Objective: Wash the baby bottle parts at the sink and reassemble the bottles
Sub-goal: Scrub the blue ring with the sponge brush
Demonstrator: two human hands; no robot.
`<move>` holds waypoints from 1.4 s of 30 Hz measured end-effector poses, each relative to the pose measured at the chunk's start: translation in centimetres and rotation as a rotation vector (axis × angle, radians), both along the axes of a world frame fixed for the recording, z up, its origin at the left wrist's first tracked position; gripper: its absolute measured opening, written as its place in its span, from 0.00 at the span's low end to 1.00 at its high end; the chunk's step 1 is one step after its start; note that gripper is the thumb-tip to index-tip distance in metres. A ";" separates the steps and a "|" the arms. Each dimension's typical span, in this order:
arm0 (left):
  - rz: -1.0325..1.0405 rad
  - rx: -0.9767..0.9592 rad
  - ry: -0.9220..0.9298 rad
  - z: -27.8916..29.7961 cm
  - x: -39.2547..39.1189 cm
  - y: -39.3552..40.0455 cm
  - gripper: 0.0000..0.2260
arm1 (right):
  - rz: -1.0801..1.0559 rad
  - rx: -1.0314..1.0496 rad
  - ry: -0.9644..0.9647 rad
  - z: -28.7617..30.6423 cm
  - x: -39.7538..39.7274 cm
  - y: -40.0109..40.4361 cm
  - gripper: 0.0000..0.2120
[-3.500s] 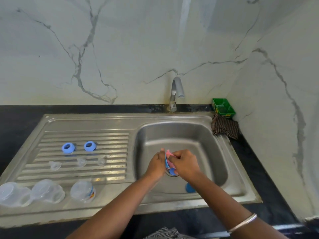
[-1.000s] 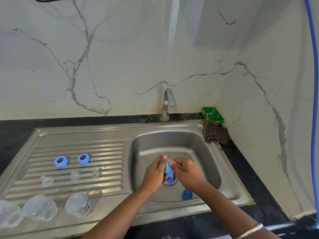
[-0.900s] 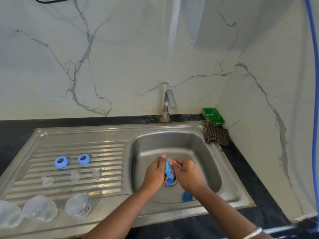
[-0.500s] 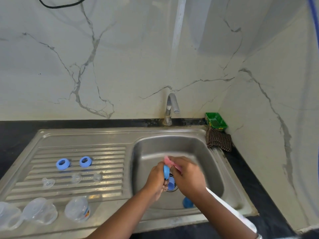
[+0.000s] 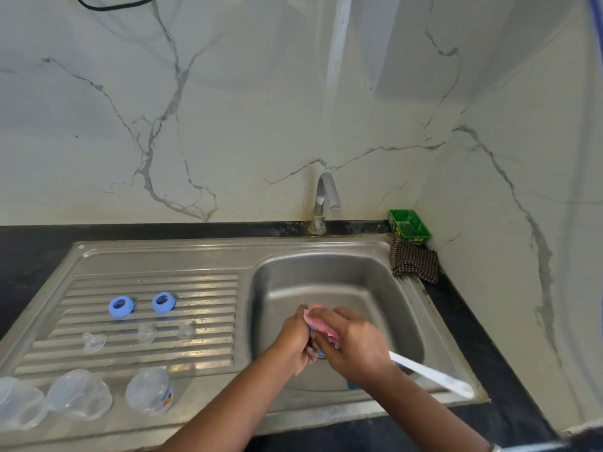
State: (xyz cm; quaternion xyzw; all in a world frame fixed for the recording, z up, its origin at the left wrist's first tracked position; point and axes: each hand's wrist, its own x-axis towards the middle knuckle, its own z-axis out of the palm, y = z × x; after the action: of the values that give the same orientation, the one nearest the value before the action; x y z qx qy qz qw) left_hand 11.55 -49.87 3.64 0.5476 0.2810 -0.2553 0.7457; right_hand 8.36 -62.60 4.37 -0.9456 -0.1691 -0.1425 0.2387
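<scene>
From the head camera, the left hand pinches a small blue bottle part over the sink bowl, and the right hand curls its fingers around a pink scrubber rubbing it. Two blue rings, three clear teats and three clear bottles wait on the drainboard. So I think the washing is not finished, and no bottle is put together yet.

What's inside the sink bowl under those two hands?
In the steel sink bowl the left hand and right hand hold a pink sponge against a small blue part. The hands cover the drain.
</scene>
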 end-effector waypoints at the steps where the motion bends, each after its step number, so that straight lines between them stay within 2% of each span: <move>1: -0.030 0.010 -0.008 0.2 -0.1 -0.1 0.24 | -0.022 0.103 0.077 -0.1 0.1 0.3 0.17; 5: -0.139 0.091 -0.140 0.7 -0.5 -0.4 0.26 | -0.137 0.583 0.331 0.0 1.6 0.2 0.12; 8: -0.175 0.137 -0.310 0.8 -0.8 -0.4 0.23 | -0.210 0.745 0.440 0.3 2.8 -0.1 0.05; 10: -0.190 0.199 -0.361 0.8 -0.7 -0.7 0.23 | -0.219 0.686 0.441 0.4 3.0 -0.2 0.04; 12: -0.164 0.257 -0.323 1.0 -0.6 -1.0 0.25 | -0.190 0.637 0.414 0.5 2.8 -0.1 0.04; 14: -0.093 0.178 -0.204 0.9 -0.4 -1.1 0.26 | -0.134 0.598 0.375 0.8 2.2 0.0 0.06; 17: 0.015 0.042 -0.069 1.0 -0.1 -0.6 0.25 | -0.002 0.415 0.243 0.7 0.9 0.1 0.14; 20: 0.020 -0.010 0.007 1.0 -0.1 -0.1 0.22 | 0.100 0.265 0.130 0.0 0.3 -0.2 0.14; 25: -0.109 -0.001 -0.013 0.9 -0.8 -0.2 0.22 | 0.005 0.427 0.167 0.7 0.4 -0.2 0.17; 30: -0.203 0.085 -0.156 1.0 -1.0 -0.3 0.32 | -0.043 0.581 0.287 1.8 1.1 0.3 0.12; 34: -0.189 0.106 -0.301 0.5 -1.0 -0.2 0.25 | -0.111 0.655 0.346 2.5 1.9 0.1 0.09; 38: -0.155 0.047 -0.327 0.8 -1.0 -0.4 0.22 | -0.127 0.637 0.360 2.6 2.3 -0.2 0.02; 42: -0.029 -0.005 -0.149 1.1 -1.0 -1.3 0.22 | -0.063 0.436 0.298 2.4 1.5 0.2 0.04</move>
State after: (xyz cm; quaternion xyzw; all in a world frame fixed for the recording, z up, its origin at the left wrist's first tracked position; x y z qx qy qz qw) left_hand 10.59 -51.22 4.76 0.5671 0.2161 -0.2252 0.7622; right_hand 9.81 -62.37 6.80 -0.8872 -0.0681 -0.0422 0.4545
